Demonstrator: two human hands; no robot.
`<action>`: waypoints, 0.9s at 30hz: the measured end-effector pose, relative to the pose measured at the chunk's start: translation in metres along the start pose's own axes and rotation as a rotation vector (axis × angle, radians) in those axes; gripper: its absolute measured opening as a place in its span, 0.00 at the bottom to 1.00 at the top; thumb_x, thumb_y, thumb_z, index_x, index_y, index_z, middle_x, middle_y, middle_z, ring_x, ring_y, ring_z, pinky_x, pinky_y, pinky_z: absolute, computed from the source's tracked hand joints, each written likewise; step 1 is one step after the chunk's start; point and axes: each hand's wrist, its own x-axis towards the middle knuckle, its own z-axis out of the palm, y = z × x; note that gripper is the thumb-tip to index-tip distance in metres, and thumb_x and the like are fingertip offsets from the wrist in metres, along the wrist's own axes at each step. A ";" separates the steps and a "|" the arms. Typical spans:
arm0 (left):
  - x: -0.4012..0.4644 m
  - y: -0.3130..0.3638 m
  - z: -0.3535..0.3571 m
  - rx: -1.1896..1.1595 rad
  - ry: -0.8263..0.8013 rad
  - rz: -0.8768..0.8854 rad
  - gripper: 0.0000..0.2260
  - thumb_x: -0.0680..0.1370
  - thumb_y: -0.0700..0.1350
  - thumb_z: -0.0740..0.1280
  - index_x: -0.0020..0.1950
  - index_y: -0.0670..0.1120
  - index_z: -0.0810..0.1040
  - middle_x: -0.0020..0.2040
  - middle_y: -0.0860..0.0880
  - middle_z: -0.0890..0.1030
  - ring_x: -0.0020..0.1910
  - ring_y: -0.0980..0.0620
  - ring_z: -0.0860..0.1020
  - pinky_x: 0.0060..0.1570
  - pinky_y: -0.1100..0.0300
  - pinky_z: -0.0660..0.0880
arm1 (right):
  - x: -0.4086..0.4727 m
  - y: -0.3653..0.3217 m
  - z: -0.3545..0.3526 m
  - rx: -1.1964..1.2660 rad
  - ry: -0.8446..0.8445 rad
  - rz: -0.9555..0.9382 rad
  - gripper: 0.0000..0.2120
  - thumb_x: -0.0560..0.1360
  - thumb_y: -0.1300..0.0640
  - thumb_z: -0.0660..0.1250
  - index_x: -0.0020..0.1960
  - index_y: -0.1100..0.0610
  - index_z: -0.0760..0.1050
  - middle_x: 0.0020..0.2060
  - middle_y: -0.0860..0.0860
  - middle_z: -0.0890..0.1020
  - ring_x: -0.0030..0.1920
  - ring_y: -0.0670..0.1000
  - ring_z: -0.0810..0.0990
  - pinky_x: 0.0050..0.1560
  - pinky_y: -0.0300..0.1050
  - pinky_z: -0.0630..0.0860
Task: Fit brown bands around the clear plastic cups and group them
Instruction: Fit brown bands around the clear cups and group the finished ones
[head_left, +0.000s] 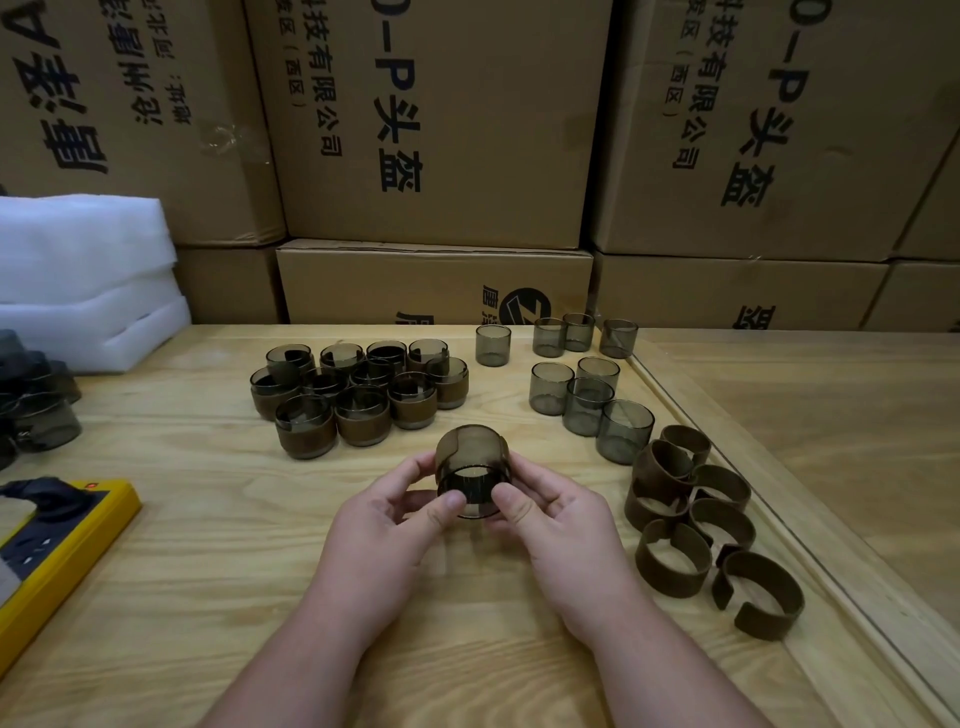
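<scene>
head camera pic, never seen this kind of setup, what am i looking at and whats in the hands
There is no machine here. One camera worn on a person's head looks forward and down at their two bare hands over a wooden table. The left hand and right hand together hold a clear cup on its side, with a brown band around it. Beyond the left hand stands a group of banded cups. Plain cups stand to the right, and loose bands lie beside the right hand. White foam sits at far left, cardboard boxes behind.
</scene>
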 end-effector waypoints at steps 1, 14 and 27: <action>0.000 -0.001 0.000 0.003 0.015 -0.004 0.18 0.75 0.45 0.76 0.54 0.69 0.82 0.48 0.55 0.88 0.51 0.60 0.85 0.47 0.73 0.75 | 0.000 0.000 0.000 -0.010 0.002 -0.001 0.18 0.79 0.64 0.71 0.58 0.41 0.78 0.51 0.39 0.87 0.56 0.46 0.86 0.50 0.39 0.82; -0.003 0.005 0.007 -0.068 0.125 0.046 0.14 0.68 0.54 0.79 0.53 0.63 0.84 0.51 0.59 0.87 0.47 0.57 0.86 0.46 0.69 0.78 | -0.003 0.001 0.008 -0.065 0.163 -0.037 0.08 0.78 0.58 0.74 0.55 0.47 0.83 0.40 0.48 0.88 0.41 0.47 0.87 0.42 0.39 0.82; -0.010 0.002 0.016 0.192 -0.126 0.107 0.35 0.58 0.61 0.81 0.63 0.72 0.74 0.57 0.58 0.83 0.52 0.53 0.84 0.55 0.55 0.81 | -0.006 -0.003 0.006 -0.225 0.309 -0.033 0.08 0.78 0.50 0.71 0.44 0.52 0.84 0.35 0.50 0.86 0.36 0.48 0.85 0.34 0.37 0.79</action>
